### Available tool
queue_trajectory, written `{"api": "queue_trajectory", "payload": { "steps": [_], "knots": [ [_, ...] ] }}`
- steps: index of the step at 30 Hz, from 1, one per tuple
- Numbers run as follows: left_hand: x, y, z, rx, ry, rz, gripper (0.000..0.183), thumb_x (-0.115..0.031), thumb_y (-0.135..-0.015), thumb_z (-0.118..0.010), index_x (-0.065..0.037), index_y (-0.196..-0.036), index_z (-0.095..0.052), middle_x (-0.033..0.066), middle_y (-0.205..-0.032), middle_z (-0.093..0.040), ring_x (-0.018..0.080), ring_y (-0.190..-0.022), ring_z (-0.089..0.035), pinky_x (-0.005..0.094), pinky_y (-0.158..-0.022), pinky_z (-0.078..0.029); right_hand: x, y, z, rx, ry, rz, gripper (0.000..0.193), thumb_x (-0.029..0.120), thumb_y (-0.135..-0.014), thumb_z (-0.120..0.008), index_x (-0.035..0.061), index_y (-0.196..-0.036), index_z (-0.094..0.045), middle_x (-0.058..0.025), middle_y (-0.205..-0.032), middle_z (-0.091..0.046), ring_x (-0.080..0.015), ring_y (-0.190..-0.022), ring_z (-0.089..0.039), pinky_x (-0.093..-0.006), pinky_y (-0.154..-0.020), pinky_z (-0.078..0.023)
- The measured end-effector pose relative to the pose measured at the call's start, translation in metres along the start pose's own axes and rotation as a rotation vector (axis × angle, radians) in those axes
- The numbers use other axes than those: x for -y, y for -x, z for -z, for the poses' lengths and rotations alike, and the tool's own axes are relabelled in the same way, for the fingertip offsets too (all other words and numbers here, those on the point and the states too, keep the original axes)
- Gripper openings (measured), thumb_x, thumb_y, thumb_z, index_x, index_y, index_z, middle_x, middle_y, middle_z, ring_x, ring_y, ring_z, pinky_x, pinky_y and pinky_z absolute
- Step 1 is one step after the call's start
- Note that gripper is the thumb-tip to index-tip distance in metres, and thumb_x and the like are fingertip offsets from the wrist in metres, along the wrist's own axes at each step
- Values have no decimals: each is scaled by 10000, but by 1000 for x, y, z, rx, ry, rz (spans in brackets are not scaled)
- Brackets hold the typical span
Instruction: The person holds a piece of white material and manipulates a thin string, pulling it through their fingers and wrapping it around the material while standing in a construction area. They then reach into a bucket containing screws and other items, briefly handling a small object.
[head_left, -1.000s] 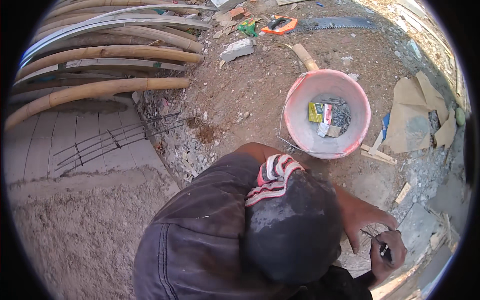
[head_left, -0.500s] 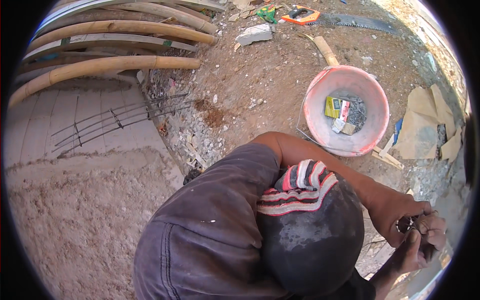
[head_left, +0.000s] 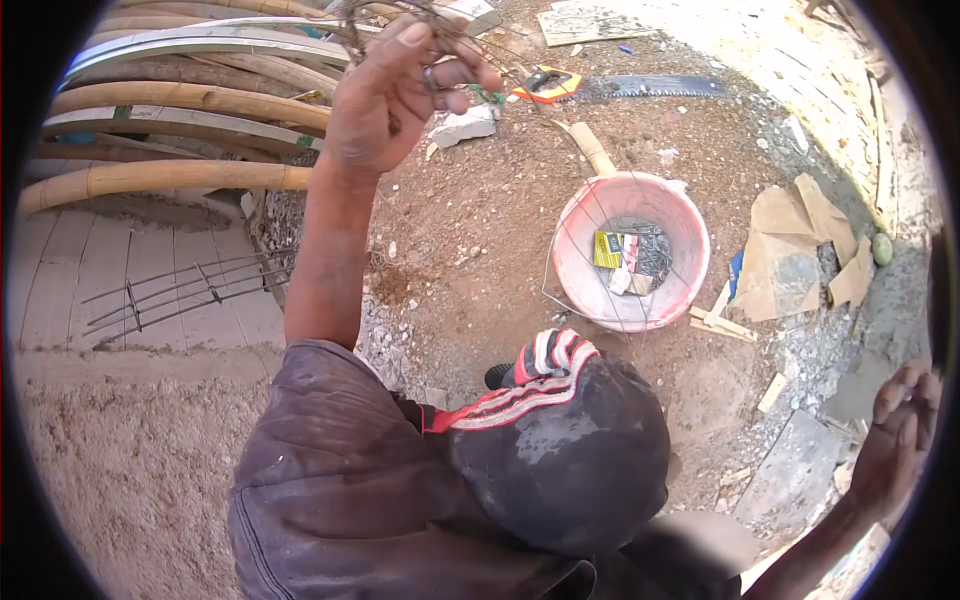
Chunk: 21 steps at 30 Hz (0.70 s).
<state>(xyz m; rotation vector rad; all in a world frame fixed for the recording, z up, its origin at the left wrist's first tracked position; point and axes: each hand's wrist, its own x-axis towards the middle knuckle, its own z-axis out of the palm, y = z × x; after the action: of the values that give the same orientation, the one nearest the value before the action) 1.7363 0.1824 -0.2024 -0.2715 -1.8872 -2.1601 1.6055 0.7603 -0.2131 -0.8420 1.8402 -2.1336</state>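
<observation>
Neither my left hand nor my right hand is in view. A co-worker in a dark shirt bends below me, seen from above, with a dark cap (head_left: 590, 465) and a striped cloth band (head_left: 530, 385) on the head. One co-worker's hand (head_left: 385, 95) is raised at the upper left, fingers curled around thin dark wire (head_left: 455, 22). Fine strands of it trail toward the bucket. The co-worker's other hand (head_left: 905, 440) is at the far right rim, fingers bent; whether it holds anything cannot be made out.
A pinkish-white bucket (head_left: 572, 270) holds nails and small cartons. Behind it lies a handsaw (head_left: 650, 87) with an orange handle. Bamboo poles (head_left: 180, 178) are stacked at the upper left, above a rebar frame (head_left: 190, 290). Torn brown paper (head_left: 785, 235) lies at the right.
The co-worker's hands, together at the right before, are now apart: one arm has swung to the upper left with wire, the other hand stays at the right. The view has shifted slightly.
</observation>
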Motion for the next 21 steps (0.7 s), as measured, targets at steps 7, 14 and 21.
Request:
{"api": "queue_trajectory", "payload": {
  "steps": [7, 14, 21],
  "knots": [
    [-4, 144, 231, -1258, -263, 599, 1193, -677, -791, -700, 22, -1551, -104, 200, -1549, -314, 406, -1415, -337, 583, -1060, -349, -59, 41, -24, -77, 159, -452, 403, 108, -870, -736, -26, -1219, -586, -91, -1077, -655, -129, -868, -628, -268, -793, -484],
    [108, 186, 246, -707, -2015, 437, 833, -293, -783, -793, -78, -1468, -369, 260, -1521, -320, 459, -1381, -340, 544, -1103, -346, -55, 63, 26, -54, 564, -685, 381, 74, -879, -698, -12, -1231, -580, -53, -1062, -630, -99, -881, -563, -255, -815, -469],
    [255, 13, 141, 369, -2121, 473, 1131, -300, -678, -879, -146, -1560, -188, 81, -1632, -202, 335, -1500, -190, 555, -1189, -228, -88, 43, 31, 381, 773, -896, 586, -44, -783, -709, 50, -1327, -509, -92, -991, -601, -155, -879, -614, -305, -761, -507]
  ]
}}
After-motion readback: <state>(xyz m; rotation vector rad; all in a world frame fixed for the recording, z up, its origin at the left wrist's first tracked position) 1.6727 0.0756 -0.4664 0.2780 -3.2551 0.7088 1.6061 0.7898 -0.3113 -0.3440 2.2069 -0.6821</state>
